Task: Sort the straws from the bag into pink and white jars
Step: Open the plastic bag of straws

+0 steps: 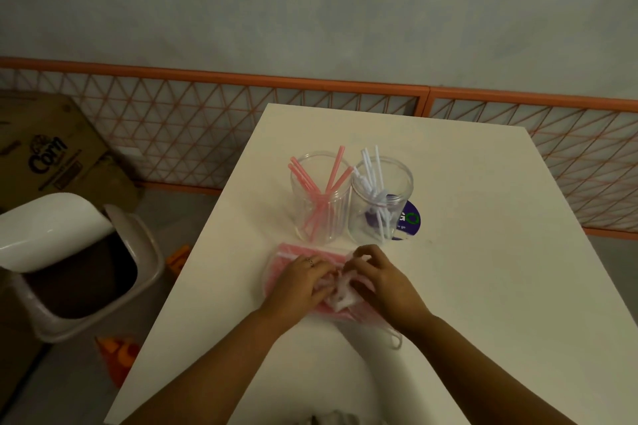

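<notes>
Straws (pixel 336 290) are bunching in the bag (pixel 293 254) near the surface's front edge, both our hands (pixel 376 281) pinching it; tugging risks toppling the jars (pixel 319 197).

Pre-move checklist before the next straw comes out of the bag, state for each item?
1. Jar with pink straws upright, mouth open: ok.
2. Jar with white straws upright beside it, mouth open: ok.
3. Colours unmixed in both jars: ok.
4. Bag flat on the table in front of the jars: ok.
5. Left hand and right hand both on the bag: ok.
6. One single straw held in the fingers: cannot tell, crumpled plastic hides it.
</notes>
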The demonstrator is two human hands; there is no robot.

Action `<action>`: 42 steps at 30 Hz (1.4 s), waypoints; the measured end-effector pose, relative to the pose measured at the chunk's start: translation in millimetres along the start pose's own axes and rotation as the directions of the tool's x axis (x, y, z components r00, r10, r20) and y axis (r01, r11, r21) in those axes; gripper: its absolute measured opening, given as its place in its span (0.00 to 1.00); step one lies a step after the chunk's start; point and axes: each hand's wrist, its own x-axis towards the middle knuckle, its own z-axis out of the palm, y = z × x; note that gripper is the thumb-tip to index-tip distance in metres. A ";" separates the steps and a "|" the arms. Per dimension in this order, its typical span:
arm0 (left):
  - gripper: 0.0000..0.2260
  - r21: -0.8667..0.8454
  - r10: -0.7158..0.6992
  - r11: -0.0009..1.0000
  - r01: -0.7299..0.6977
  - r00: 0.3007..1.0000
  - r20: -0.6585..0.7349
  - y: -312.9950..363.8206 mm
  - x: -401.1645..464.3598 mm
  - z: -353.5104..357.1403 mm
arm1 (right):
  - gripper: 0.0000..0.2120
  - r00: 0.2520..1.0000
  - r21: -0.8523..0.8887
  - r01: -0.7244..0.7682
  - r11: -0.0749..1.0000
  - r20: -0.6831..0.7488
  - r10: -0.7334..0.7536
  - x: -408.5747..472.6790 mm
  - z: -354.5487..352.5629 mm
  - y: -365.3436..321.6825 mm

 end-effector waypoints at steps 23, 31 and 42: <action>0.12 0.057 -0.198 0.972 0.226 0.930 -0.310 3.5 -9.0 -10.6 | 0.13 0.985 -0.302 0.151 0.941 -0.034 -0.169 -14.1 6.5 21.3; 0.11 -0.484 -0.674 0.722 0.494 0.661 -0.330 -39.9 -34.4 -11.3 | 0.11 0.999 -0.356 0.043 0.934 -0.016 -0.052 -33.5 -6.8 46.7; 0.22 0.531 0.352 0.761 -0.374 0.924 0.146 20.4 -8.1 -29.1 | 0.12 0.958 -0.165 0.264 0.950 0.160 -0.238 17.5 0.0 -7.7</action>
